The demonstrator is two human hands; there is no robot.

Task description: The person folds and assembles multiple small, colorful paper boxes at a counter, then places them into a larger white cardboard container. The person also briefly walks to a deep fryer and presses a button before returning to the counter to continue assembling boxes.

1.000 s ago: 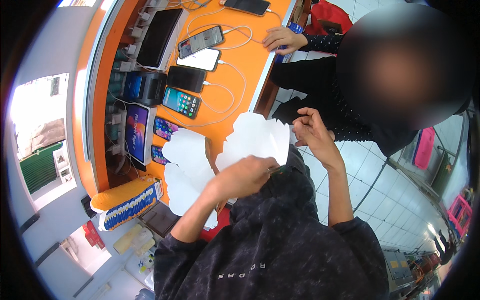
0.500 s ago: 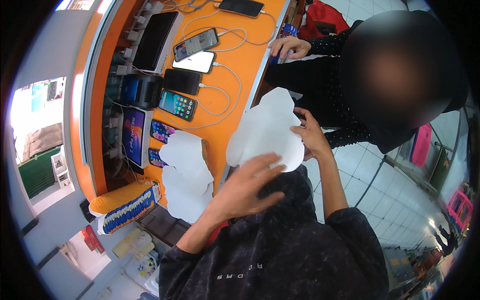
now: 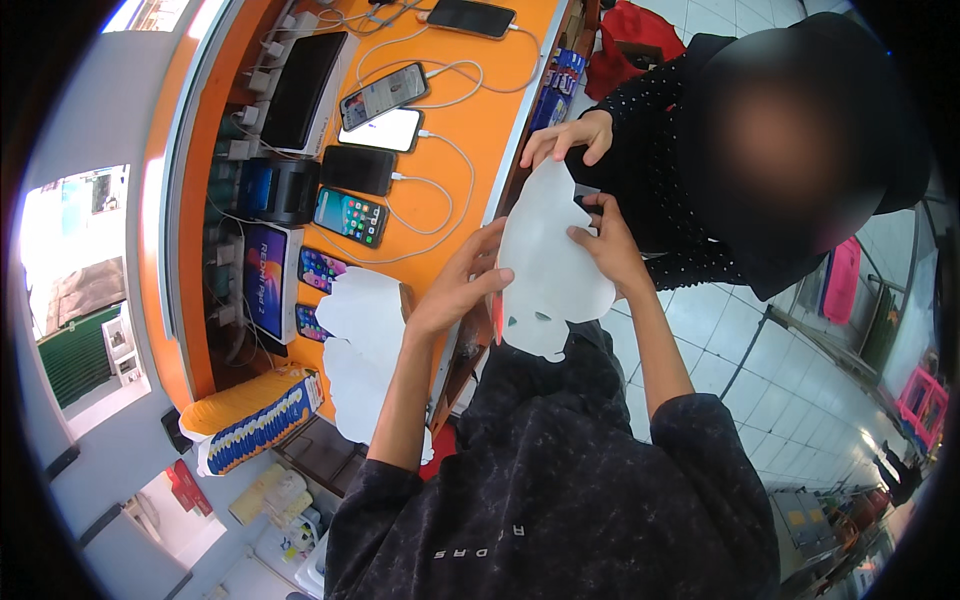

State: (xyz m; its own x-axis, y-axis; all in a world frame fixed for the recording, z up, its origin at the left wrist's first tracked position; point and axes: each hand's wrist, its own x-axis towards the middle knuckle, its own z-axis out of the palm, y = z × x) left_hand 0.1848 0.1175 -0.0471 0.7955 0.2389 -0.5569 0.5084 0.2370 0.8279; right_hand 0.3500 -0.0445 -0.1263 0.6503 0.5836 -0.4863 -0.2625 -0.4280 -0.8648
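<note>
around: orange surface [image 3: 480, 130] with phones on charge cables, more white sheets [image 3: 365, 320] at its edge, another person's hand [image 3: 568, 138] just above | change: white cut sheet [image 3: 552, 262] now higher, nearer that hand | grip: left hand [image 3: 455, 285] and right hand [image 3: 605, 245] fingers closed on sheet's side edges, held above surface edge

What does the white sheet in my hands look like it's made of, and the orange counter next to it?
The white sheet looks like thin, matte plastic film or foam, slightly translucent, with wavy cut edges; paper cannot be ruled out. Both the left hand and the right hand hold it. The orange counter looks like smooth laminate or painted board, evenly coloured with a soft sheen.
</note>
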